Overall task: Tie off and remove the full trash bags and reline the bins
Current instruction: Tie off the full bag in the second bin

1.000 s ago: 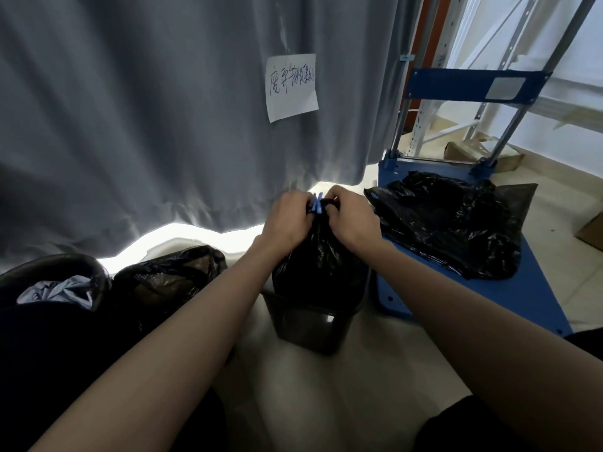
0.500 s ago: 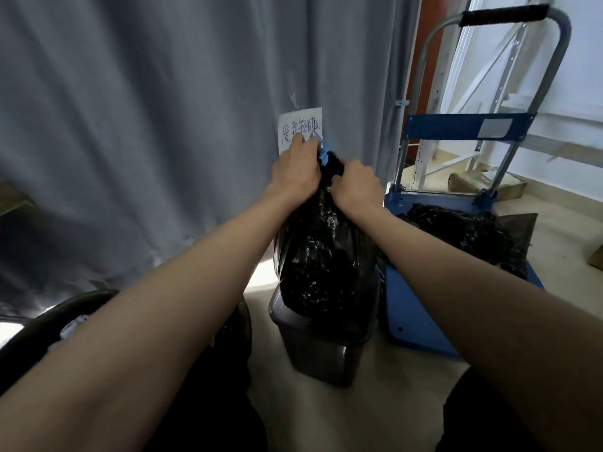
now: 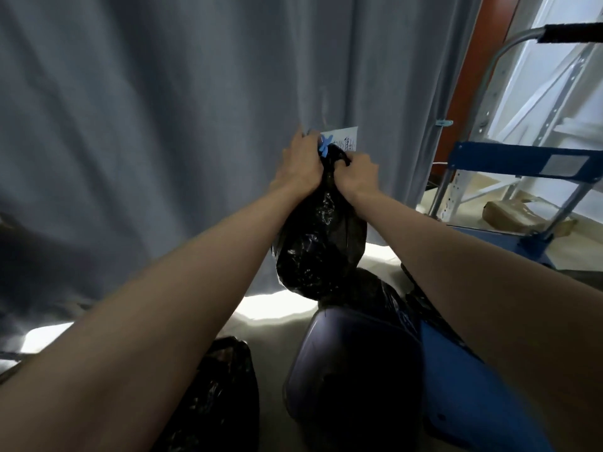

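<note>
A full black trash bag [image 3: 321,246] hangs in the air, clear above the small dark bin [image 3: 352,363] on the floor. My left hand [image 3: 298,166] and my right hand [image 3: 359,174] both grip its gathered neck, where blue drawstring ends [image 3: 325,145] stick up between them. The bin's inside is hidden in shadow.
A blue platform trolley [image 3: 489,402] with a black bag on it stands right of the bin, its handle [image 3: 574,29] up high. Another black bag [image 3: 212,396] lies at lower left. A grey curtain [image 3: 163,125] with a paper note [image 3: 346,141] hangs behind. Metal shelving stands at far right.
Both hands have lifted the bag up and out of the bin; it now hangs free above the rim. The view has tilted upward.
</note>
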